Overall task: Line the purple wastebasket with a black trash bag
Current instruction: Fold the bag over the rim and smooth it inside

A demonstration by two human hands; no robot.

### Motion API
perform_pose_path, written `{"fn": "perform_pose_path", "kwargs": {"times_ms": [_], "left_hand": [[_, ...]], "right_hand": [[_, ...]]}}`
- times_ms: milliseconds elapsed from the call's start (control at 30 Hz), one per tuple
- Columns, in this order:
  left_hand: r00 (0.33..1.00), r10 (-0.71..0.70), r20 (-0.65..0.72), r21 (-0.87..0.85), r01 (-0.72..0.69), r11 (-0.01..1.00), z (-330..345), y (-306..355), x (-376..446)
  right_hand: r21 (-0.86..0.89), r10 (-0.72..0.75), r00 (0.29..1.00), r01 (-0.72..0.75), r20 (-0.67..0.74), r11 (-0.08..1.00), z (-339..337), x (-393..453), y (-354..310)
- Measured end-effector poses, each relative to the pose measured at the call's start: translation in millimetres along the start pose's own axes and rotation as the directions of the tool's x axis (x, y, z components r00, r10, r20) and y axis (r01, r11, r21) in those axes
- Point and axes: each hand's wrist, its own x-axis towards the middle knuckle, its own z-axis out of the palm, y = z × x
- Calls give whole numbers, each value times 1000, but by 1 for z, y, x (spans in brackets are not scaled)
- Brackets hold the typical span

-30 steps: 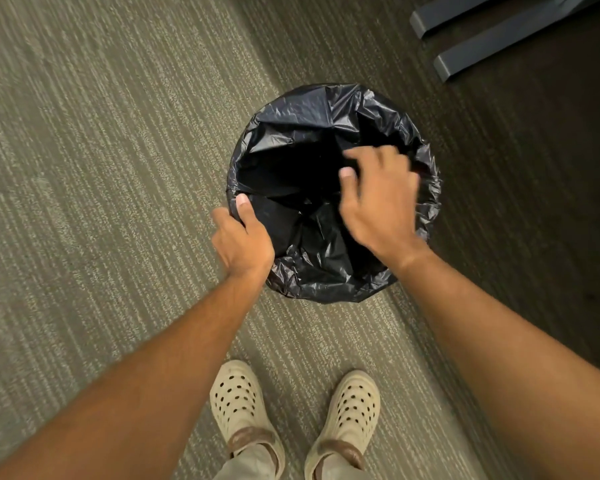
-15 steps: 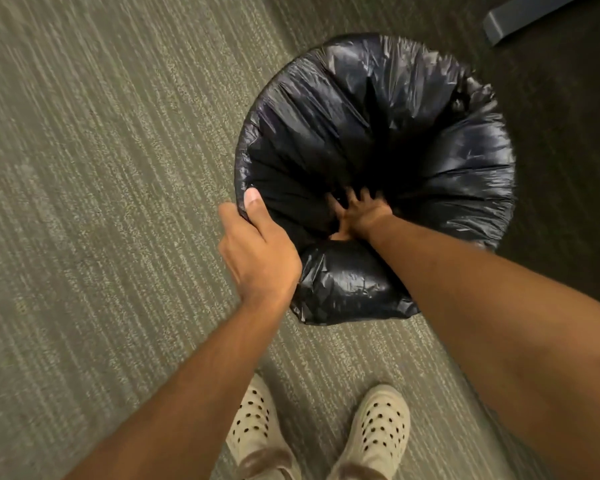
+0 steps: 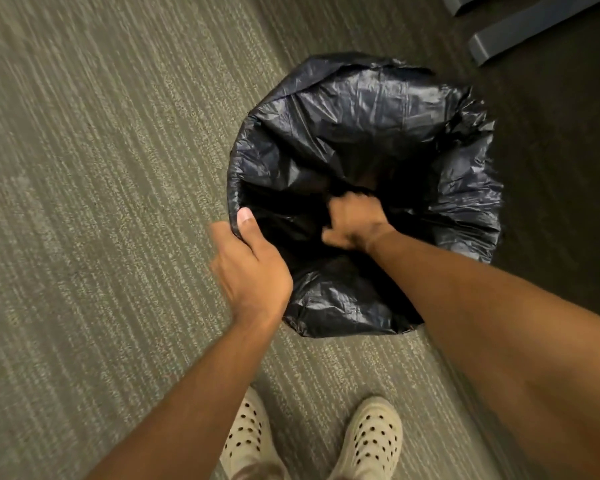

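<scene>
The black trash bag [image 3: 378, 109] is spread over the wastebasket and folded over its rim all round, so the purple wall is hidden. My left hand [image 3: 250, 268] grips the bag-covered rim on the near left, thumb inside and fingers outside. My right hand [image 3: 355, 220] is down inside the bag opening against the plastic. It is blurred, and its fingertips are lost in the dark interior.
The basket stands on grey striped carpet [image 3: 94, 209]. My two feet in cream perforated clogs [image 3: 371, 441] are just in front of it. Dark furniture legs [image 3: 520, 29] lie on the floor at the far right.
My right hand went from above the opening down into the bag and has stayed there. My left hand has kept its grip on the rim.
</scene>
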Motion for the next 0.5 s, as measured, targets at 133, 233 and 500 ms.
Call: {"fn": "perform_pose_path", "kwargs": {"times_ms": [133,233,500], "left_hand": [[1000,3,10,-21,-3,1000,1,2,-1],[999,43,12,-49,-42,998,1,-2,-4],[999,38,18,-36,-38,999,3,-9,-3]], "right_hand": [[194,97,994,-105,51,975,-5,19,1],[326,82,991,-113,106,939,-3,49,2],[219,44,969,-99,242,971,12,86,4]]}}
